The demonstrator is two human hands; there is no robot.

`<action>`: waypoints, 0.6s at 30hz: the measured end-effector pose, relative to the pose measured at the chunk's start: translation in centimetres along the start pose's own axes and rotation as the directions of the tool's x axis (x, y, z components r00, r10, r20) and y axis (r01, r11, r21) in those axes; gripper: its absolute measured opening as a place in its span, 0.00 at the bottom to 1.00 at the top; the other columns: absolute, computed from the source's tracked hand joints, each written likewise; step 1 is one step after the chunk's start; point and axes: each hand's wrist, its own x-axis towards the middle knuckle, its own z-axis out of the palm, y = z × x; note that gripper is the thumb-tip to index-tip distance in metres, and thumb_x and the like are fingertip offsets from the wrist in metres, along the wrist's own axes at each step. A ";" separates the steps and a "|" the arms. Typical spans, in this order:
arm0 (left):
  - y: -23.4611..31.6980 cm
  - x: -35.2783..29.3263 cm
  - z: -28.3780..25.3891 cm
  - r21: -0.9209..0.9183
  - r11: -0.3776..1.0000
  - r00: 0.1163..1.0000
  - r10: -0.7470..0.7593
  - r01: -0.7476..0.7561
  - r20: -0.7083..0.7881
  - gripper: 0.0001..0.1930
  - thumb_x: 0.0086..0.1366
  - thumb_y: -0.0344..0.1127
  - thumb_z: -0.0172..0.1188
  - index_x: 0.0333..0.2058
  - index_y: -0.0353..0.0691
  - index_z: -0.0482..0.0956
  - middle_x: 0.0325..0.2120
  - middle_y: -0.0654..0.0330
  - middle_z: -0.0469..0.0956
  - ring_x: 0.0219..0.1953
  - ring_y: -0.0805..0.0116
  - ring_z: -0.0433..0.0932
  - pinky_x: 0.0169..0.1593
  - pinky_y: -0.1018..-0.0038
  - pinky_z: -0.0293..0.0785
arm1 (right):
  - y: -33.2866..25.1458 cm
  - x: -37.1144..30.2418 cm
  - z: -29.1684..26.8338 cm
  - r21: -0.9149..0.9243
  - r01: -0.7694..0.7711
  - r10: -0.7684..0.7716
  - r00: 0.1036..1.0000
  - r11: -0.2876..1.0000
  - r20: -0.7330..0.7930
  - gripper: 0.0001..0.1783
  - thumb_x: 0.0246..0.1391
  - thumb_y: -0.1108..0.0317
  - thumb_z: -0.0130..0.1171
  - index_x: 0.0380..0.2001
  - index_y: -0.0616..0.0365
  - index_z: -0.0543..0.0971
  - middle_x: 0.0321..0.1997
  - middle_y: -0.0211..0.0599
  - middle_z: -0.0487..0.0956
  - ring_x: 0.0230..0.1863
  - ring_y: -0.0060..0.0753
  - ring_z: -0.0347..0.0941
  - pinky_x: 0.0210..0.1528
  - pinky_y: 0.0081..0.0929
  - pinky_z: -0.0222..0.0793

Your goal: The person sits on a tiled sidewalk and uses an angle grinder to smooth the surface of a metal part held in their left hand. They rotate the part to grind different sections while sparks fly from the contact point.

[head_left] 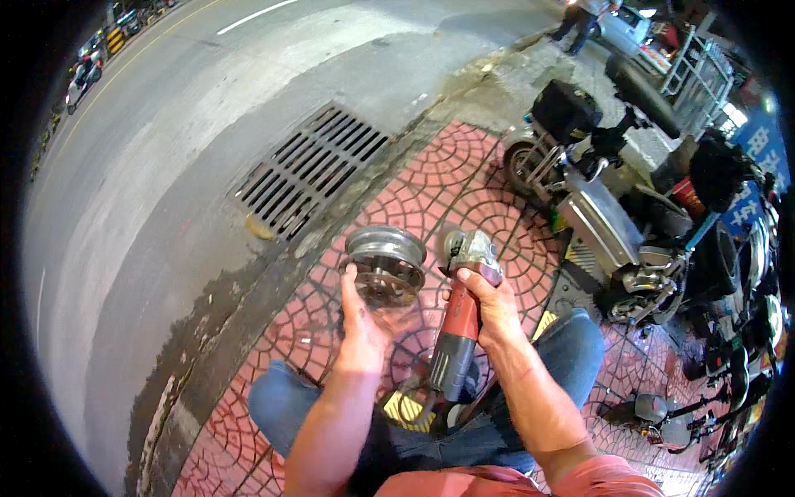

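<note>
A metal wheel rim is held up over the pink paving in front of me. My left hand grips its near left side, thumb along the edge; the other fingers are blurred. Wrapped round the red body of an angle grinder is my right hand, thumb on top near the head. The grinder's disc sits just right of the rim, and a small gap shows between them. From the grinder's dark rear end a cord curls down between my bent knees.
Left of the paving runs a kerb beside a drain grate and the road. On the right stand a parked motor scooter, loose tyres and other machines. A person stands at the far right.
</note>
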 end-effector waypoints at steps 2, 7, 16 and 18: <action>-1.6 -1.5 -3.4 -0.150 0.988 0.997 0.053 -0.045 0.051 0.51 0.69 0.85 0.41 0.67 0.48 0.81 0.57 0.50 0.87 0.51 0.42 0.87 0.57 0.40 0.81 | 3.0 0.5 0.8 0.028 -0.026 0.025 0.999 0.999 0.033 0.17 0.63 0.70 0.76 0.52 0.56 0.82 0.35 0.31 0.83 0.30 0.29 0.83 0.33 0.32 0.83; -3.9 0.1 -9.3 -0.354 0.921 0.985 0.131 -0.162 -0.112 0.47 0.68 0.81 0.44 0.69 0.51 0.79 0.61 0.52 0.85 0.61 0.44 0.84 0.58 0.42 0.82 | 8.6 2.9 1.9 -0.113 -0.067 0.083 0.987 0.991 0.138 0.13 0.64 0.68 0.76 0.47 0.56 0.82 0.31 0.29 0.82 0.26 0.28 0.81 0.28 0.32 0.80; -2.4 -0.8 -8.2 -0.389 0.883 0.963 0.224 -0.264 -0.147 0.48 0.72 0.79 0.44 0.72 0.44 0.74 0.61 0.45 0.82 0.59 0.38 0.83 0.59 0.36 0.84 | 9.8 3.4 3.9 -0.092 -0.158 0.170 0.976 0.983 0.138 0.17 0.64 0.66 0.78 0.49 0.59 0.82 0.34 0.35 0.84 0.29 0.34 0.83 0.31 0.37 0.84; -2.5 -1.0 -7.4 -0.399 0.884 0.967 0.187 -0.243 -0.174 0.48 0.72 0.78 0.44 0.72 0.43 0.75 0.61 0.44 0.82 0.58 0.37 0.83 0.59 0.36 0.84 | 9.7 3.6 3.7 -0.094 -0.176 0.188 0.971 0.980 0.146 0.18 0.63 0.66 0.79 0.50 0.59 0.81 0.35 0.36 0.84 0.29 0.35 0.83 0.31 0.37 0.84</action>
